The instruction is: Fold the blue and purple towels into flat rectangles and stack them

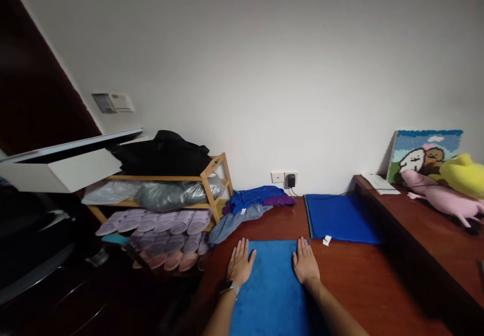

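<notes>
Head view: the left hand [240, 264] and right hand [305, 263] rest palm-down, opened out flat, at the two far corners of a light-blue cloth [273, 290] spread on the worktop [355, 280]. A darker blue folded cloth [340, 217] lies beyond to the right, crumpled garments [257, 200] to the left.

Near cloth [274, 290] on table [359, 275], far cloth [342, 217] behind right, garments [257, 198] behind left.

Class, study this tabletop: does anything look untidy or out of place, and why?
The heap of cloths at the back left of the table looks untidy: it lies crumpled, whereas the bright-blue cloth between the left hand and right hand, and the dark-blue cloth farther right, lie flat.
</notes>
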`<state>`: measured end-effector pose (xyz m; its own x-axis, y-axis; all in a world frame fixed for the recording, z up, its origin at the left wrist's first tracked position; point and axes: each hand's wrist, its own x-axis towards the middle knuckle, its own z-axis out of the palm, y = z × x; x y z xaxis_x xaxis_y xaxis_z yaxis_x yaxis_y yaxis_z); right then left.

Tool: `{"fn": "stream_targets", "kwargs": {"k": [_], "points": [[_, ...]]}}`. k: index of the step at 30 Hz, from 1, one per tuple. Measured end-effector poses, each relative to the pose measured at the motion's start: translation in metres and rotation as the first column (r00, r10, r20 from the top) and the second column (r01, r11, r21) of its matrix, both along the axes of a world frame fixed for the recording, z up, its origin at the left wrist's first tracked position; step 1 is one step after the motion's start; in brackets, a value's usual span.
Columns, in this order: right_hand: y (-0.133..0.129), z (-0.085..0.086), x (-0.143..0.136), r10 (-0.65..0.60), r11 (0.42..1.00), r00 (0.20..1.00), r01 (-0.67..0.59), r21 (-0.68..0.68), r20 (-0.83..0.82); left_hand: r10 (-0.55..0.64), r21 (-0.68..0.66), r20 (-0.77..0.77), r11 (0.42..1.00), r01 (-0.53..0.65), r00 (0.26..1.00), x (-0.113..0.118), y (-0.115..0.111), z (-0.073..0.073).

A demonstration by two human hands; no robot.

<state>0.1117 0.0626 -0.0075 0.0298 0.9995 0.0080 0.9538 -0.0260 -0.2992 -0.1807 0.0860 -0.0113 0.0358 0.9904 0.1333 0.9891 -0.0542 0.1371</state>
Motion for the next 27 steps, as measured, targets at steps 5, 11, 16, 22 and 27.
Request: {"fn": "stream_targets", "kwargs": {"k": [5,11,16,22,27], "points": [[-0.002,0.001,-0.004,0.001,1.0,1.0,-0.001,0.004,-0.026,-0.008,0.016,-0.022,1.0,0.008,1.0,0.001,0.001,-0.001],[-0.016,-0.016,0.029,0.017,0.965,0.997,0.002,0.262,-0.07,-0.019,0.047,-0.015,0.999,0.02,1.0,-0.005,0.005,-0.008],[0.007,-0.002,0.109,-0.134,0.91,0.991,0.117,0.397,0.015,-0.021,0.048,0.007,0.999,0.021,1.0,-0.006,0.006,-0.009],[0.052,0.011,0.153,-0.189,0.977,0.972,0.172,0.13,0.139,-0.026,0.066,0.021,0.998,0.025,0.999,-0.007,0.008,-0.012],[0.05,-0.007,0.148,-0.178,0.978,0.97,0.156,0.138,0.168,-0.046,0.053,0.019,0.998,0.045,0.999,-0.013,0.009,-0.016]]}}
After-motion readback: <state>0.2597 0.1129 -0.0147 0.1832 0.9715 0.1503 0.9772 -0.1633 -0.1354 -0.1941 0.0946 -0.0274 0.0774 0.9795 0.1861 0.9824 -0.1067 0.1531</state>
